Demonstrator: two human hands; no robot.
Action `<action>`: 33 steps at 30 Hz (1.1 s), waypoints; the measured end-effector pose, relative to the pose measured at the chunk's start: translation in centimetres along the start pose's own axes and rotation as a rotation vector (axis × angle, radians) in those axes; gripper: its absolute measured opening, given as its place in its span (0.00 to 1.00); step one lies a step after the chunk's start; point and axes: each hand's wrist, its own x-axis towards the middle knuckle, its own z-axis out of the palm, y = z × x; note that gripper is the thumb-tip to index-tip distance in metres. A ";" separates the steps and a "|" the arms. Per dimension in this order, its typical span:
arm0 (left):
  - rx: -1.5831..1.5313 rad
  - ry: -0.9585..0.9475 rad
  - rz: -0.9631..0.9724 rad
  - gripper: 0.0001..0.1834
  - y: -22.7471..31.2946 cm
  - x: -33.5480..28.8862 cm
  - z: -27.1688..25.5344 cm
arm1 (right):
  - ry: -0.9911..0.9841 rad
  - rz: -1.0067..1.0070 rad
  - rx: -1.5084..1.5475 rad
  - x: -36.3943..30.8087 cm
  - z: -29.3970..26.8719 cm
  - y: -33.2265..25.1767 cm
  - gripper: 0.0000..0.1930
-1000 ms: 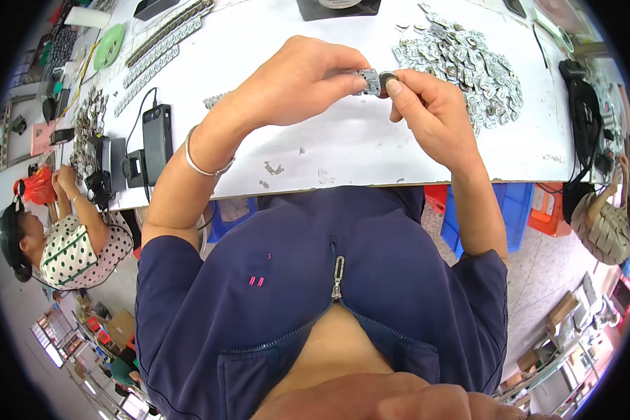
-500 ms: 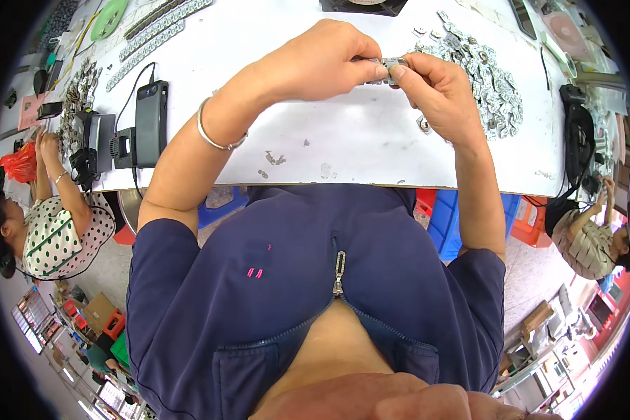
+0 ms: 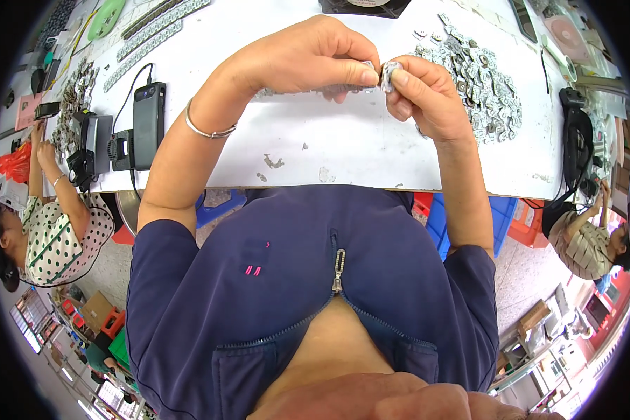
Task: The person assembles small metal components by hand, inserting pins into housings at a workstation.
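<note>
My left hand [image 3: 318,59] is closed around a row of small silver metal pieces [image 3: 367,66], its thumb along the near side. Part of the row shows below the wrist; my palm and fingers hide the rest. Between thumb and forefinger, my right hand [image 3: 430,91] pinches a single small silver metal piece [image 3: 388,77], tilted on edge. It is right at the end of the row; whether they touch I cannot tell. Beyond my right hand, a heap of similar loose metal pieces [image 3: 490,94] lies on the white table [image 3: 315,150].
Finished-looking rows of metal pieces [image 3: 143,52] lie at the far left. A black power bank-like device [image 3: 149,126] with a cable stands left of my forearm. A black fan-like object [image 3: 364,5] sits at the far edge. Co-workers [image 3: 66,231] sit on both sides.
My hands have drawn slightly apart at the fingertips. The right hand has shifted a little left and down, turning its piece on edge; more of the row shows under my left hand.
</note>
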 end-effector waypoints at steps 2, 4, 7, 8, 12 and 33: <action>0.263 0.176 0.066 0.10 -0.3 0.2 0.5 | 0.123 0.011 -0.089 0.4 -0.2 0.4 0.11; 0.526 0.350 0.133 0.11 -0.9 0.7 1.4 | 0.248 0.022 -0.179 0.5 -0.3 0.4 0.11; 0.934 0.562 0.317 0.17 -2.6 1.0 2.5 | 0.321 0.033 -0.385 0.4 -0.4 0.0 0.12; 0.934 0.561 0.317 0.17 -3.1 1.0 2.5 | 0.318 0.051 -0.445 0.5 -0.2 -0.3 0.12; 1.023 0.607 0.368 0.15 -3.9 1.4 2.2 | 0.312 0.052 -0.553 1.3 0.0 -0.5 0.14; 1.092 0.850 0.415 0.11 -4.9 3.0 0.5 | 0.428 -0.077 -0.572 5.4 -0.6 -0.9 0.14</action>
